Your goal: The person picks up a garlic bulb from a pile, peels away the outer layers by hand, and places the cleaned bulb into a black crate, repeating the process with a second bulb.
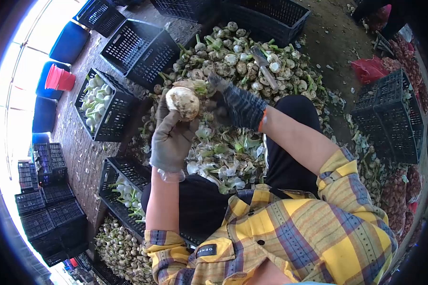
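A large dirty white bulb [183, 103] is held up in my left hand [170, 137], which wears a grey glove with the fingers wrapped round its underside. My right hand [235, 102], in a dark striped glove with an orange cuff, is just right of the bulb's stem end. Its fingers are blurred against the pile, and what they hold, if anything, is hidden. Behind both hands lies a heap of bulbs with green stems [242, 59], with a knife-like tool [266, 71] on top. Peeled skins and leaves [228, 156] cover the ground below my hands.
Black crates with white bulbs stand at the left [107, 107] and beside my left forearm [114, 190]. More black crates [140, 50] edge the heap. At the far left is a red bucket [60, 78]. A black crate [387, 118] and red net sacks [368, 71] lie right.
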Available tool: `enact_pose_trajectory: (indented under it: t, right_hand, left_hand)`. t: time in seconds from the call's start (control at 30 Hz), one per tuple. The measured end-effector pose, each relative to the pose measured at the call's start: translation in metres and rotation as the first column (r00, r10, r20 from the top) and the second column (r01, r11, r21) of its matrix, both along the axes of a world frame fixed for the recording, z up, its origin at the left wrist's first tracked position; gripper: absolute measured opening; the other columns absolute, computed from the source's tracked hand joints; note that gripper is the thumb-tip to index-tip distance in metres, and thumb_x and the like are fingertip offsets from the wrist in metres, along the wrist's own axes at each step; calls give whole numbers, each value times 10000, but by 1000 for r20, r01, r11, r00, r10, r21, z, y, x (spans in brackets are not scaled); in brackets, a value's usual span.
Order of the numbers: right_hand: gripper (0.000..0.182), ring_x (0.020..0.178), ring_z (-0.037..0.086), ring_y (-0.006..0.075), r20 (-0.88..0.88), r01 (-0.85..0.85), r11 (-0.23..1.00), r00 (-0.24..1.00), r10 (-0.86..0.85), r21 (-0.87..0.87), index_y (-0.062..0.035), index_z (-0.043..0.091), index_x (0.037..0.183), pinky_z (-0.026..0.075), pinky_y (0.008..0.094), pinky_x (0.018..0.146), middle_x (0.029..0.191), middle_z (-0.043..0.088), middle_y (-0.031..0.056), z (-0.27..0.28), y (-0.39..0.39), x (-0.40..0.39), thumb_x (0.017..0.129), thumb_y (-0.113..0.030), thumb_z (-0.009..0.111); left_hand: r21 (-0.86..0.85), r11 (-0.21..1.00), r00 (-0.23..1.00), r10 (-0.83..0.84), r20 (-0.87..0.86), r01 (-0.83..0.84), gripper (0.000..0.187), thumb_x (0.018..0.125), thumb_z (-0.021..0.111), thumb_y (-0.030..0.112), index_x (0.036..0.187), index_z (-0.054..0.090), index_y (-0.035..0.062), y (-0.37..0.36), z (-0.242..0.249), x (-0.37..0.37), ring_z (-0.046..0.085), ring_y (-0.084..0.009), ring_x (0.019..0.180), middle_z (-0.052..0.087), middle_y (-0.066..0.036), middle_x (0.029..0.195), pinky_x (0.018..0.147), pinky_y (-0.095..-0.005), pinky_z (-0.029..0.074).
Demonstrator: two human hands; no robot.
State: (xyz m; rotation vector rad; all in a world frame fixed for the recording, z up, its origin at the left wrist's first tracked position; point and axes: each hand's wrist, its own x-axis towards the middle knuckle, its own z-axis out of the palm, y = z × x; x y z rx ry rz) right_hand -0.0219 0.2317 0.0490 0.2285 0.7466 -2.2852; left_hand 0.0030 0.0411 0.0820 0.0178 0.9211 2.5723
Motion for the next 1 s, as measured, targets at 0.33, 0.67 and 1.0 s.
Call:
enact_pose_trajectory:
  t: [0.33,0.67,1.0]
  right_hand:
    - [255,619,635,204,-441,241,672,886,141,700,-2,624,928,520,322,559,786,656,119,-39,-17,3,882,-235,531]
    - [227,807,633,241,-640,525,593,768,-23,610,-35,623,1015,498,336,708,853,639,153,-47,-28,9,830,-150,560]
    - [333,924,601,311,-843,784,349,382,379,513,-54,599,1092,486,389,817,1027,620,141,-41,-21,-3,777,-159,624]
  left_hand:
    - [-560,772,948,302,-95,-302,484,928,482,405,1279,431,75,13,-59,3,552,-158,985,521,-56,1144,783,-320,498]
    - [-599,574,830,398,-392,-558,393,903,563,271,1205,448,48,10,-92,-19,487,-131,991,497,-66,1122,898,-278,399]
    - [-592,619,846,260,-465,-515,370,854,512,33,1213,424,47,15,-99,-17,509,-94,888,501,-34,997,691,-227,460]
